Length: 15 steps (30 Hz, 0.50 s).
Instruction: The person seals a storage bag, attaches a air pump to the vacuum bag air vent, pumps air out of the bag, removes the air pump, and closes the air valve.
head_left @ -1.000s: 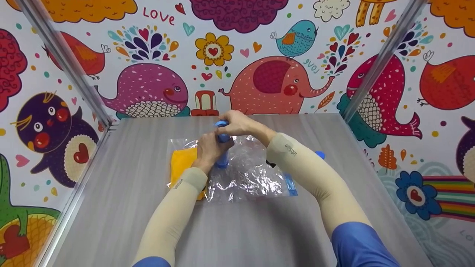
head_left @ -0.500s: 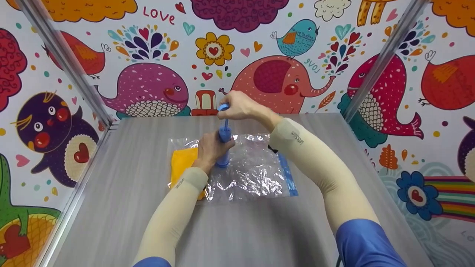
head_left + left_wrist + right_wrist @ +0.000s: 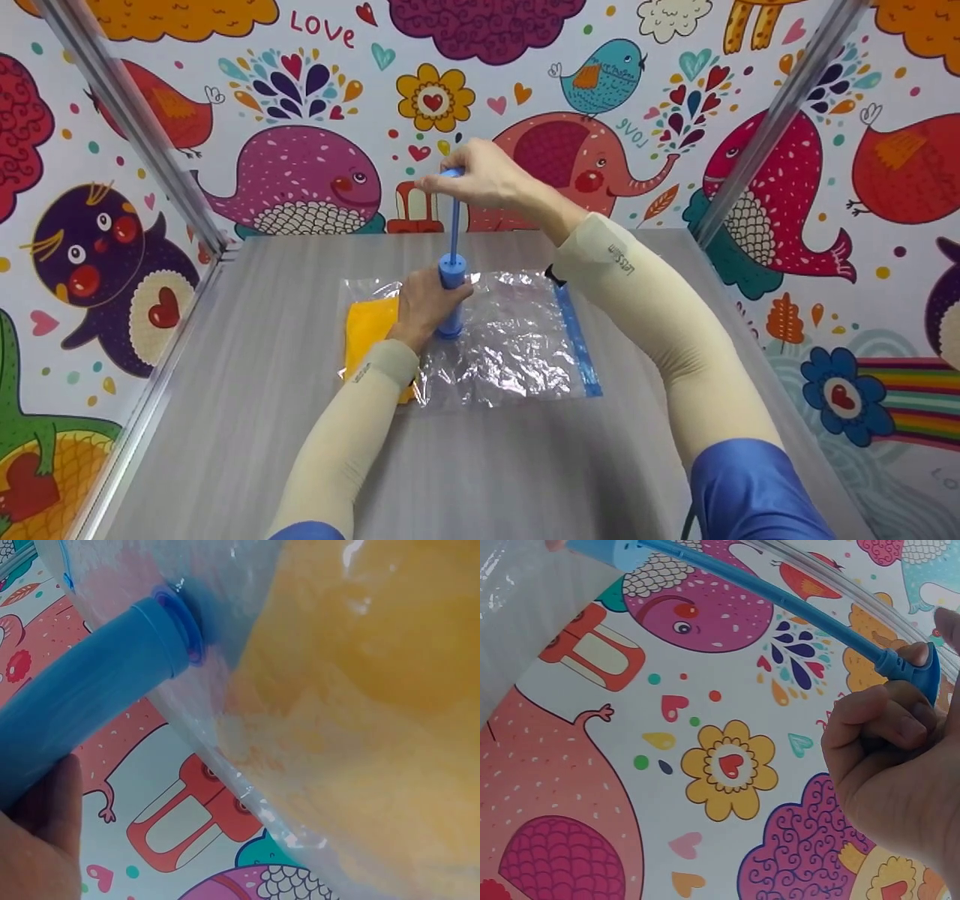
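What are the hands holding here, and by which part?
A blue pump: the left hand grips its barrel, the right hand its top handle.

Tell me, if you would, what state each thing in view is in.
Clear bag: spread out, wrinkled.
Blue strip: along the bag's right end; sealed or not, I cannot tell.
Yellow item: inside the bag, at its left end.
Pump barrel: upright, lower end against the bag.
Pump rod: extended upward out of the barrel.
Handle: raised, at the rod's top.
Left hand: curled round the barrel.
Right hand: gripping the handle.
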Tool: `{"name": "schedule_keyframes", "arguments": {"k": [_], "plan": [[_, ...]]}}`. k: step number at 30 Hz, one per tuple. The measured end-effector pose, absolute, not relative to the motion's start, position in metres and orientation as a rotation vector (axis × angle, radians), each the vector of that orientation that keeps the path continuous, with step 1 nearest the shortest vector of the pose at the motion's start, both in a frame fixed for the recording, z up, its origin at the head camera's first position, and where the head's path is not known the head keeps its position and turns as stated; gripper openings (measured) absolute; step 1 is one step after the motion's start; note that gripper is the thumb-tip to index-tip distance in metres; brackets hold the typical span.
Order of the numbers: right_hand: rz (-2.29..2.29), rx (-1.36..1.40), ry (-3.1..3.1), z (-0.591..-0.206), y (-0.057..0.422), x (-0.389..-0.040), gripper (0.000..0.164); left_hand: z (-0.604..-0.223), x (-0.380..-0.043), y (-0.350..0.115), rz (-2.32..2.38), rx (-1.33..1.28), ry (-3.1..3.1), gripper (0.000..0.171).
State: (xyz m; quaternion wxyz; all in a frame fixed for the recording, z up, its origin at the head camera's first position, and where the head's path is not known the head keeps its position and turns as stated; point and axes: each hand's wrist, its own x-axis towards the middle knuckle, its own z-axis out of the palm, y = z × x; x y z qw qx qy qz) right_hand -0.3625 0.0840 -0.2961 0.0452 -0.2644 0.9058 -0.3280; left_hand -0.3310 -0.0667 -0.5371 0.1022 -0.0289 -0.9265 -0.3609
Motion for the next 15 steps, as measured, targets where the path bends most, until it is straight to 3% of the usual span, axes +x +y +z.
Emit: {"name": "schedule_keyframes", "arguments": {"k": [15], "plan": [[-1.105, -0.950, 2.866, -0.2935, 0.0789, -0.3591, 0.050, -0.5421, -0.3331, -0.0690, -1.042, -0.063, -2.723, 0.045]]}}
